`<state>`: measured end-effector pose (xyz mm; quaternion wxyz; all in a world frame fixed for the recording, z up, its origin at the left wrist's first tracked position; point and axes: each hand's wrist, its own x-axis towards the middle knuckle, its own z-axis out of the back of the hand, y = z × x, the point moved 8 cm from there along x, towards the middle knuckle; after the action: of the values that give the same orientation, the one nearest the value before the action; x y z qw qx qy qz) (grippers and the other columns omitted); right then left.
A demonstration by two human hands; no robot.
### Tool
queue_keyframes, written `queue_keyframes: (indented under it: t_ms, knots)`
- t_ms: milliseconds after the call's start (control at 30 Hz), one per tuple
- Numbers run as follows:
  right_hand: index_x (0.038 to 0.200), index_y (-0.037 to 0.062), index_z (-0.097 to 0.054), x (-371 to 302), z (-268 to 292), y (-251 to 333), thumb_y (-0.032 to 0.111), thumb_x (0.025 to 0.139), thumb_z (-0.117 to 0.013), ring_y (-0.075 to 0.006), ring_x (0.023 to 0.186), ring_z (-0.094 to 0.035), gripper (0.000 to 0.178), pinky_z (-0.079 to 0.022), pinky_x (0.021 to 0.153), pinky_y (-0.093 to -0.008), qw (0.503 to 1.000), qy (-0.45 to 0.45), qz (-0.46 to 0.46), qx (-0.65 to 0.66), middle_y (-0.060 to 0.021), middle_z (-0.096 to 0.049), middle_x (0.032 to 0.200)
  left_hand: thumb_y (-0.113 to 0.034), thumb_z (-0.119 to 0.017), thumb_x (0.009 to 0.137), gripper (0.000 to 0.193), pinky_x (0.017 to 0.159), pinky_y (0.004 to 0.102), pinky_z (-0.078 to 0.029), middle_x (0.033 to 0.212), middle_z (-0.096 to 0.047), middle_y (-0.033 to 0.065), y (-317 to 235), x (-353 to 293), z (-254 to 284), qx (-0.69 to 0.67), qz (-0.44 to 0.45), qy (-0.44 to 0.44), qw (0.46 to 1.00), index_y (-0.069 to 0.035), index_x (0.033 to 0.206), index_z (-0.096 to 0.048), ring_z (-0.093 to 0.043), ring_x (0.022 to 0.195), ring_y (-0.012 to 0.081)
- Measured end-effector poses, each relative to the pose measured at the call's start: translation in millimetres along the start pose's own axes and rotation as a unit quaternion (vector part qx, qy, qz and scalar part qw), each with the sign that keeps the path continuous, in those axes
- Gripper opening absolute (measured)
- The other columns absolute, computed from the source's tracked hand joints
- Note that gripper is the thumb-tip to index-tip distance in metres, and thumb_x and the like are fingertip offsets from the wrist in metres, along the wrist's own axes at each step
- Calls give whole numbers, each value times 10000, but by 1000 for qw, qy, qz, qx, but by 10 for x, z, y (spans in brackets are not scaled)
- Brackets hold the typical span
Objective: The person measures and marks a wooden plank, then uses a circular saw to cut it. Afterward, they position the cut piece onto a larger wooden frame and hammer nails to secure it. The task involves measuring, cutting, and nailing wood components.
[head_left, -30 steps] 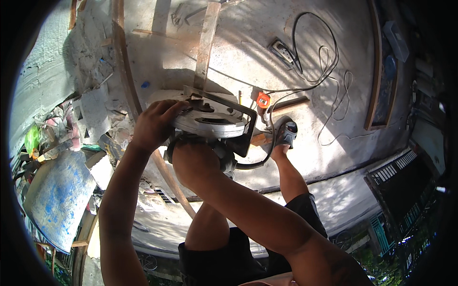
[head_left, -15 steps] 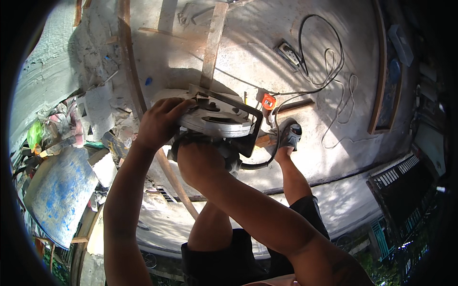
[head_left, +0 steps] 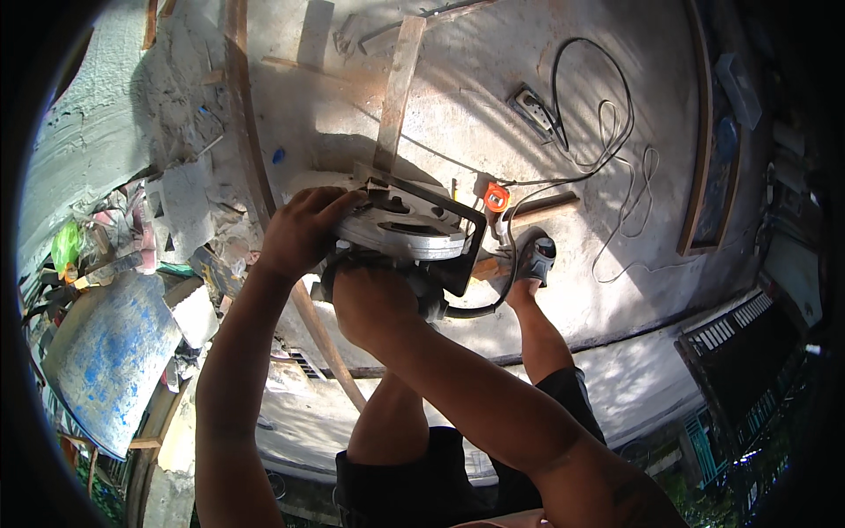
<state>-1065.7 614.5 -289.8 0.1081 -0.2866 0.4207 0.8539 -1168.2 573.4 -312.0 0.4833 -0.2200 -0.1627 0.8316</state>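
A circular saw (head_left: 412, 244) with a silver blade guard and a dark rectangular base plate is in both my hands. My right hand (head_left: 374, 306) wraps round its rear handle; the saw's body partly hides those fingers. At the saw's left end, my left hand (head_left: 306, 231) grips the edge by the guard, thumb towards the base. A narrow wooden board (head_left: 401, 92) runs away from under the saw along the concrete. The saw covers the board's near end, and the blade itself is not visible. From the saw's right side a black cord (head_left: 475, 311) curves off.
An orange tape measure (head_left: 496, 198) and short wood pieces (head_left: 547, 207) lie right of the saw, close to my shoe (head_left: 539, 260). Beyond are a power strip (head_left: 533, 109) and looped cables. A long timber (head_left: 249, 132) passes on the left, beside a rubble heap (head_left: 189, 207).
The whole view has shifted slightly, with the floor items lower in the picture. Brownish dust beside the board has thinned. Both hands keep the same hold on the saw.
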Motion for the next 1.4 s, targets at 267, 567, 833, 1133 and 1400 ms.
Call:
queue_keyframes:
  t_ms: [267,567,833,1133,1400]
  knots:
    - [893,-20,-757,-6,-26,-62,112,787,-719,-315,761,-757,173,-622,684,-407,999,4,16,-32,-215,-738,863,-62,-687,815,569,910,424,-601,1185,-710,58,-47,16,-16,21,4,2,1000,-199,1366,-643,-695,1090,319]
    - [895,-23,-752,-7,-28,-117,98,796,-711,-338,772,-772,162,-636,679,-434,999,31,7,14,-222,-747,853,-84,-685,831,549,894,428,-601,1173,-710,68,-71,13,-3,24,-6,-3,1000,-198,1366,-644,-691,1077,325]
    - [906,6,-763,-7,-19,-133,111,830,-690,-327,765,-777,149,-637,674,-435,998,62,3,-9,-203,-754,834,-104,-662,852,506,884,429,-598,1160,-711,86,-123,34,27,15,-20,-18,1000,-165,1354,-651,-688,1066,334]
    - [909,18,-766,5,-33,-144,120,829,-696,-312,762,-777,147,-633,671,-432,997,77,-3,-22,-190,-758,826,-116,-645,868,487,891,417,-598,1149,-704,80,-124,33,9,11,-17,-22,1000,-174,1352,-653,-685,1069,325]
    - [974,-10,-736,22,-137,-180,215,852,-709,-340,795,-770,257,-626,714,-458,995,100,-11,-20,-199,-757,872,-135,-664,868,546,829,420,-619,1163,-667,40,-64,-16,-39,29,-3,-14,999,-267,1396,-618,-673,1077,311]
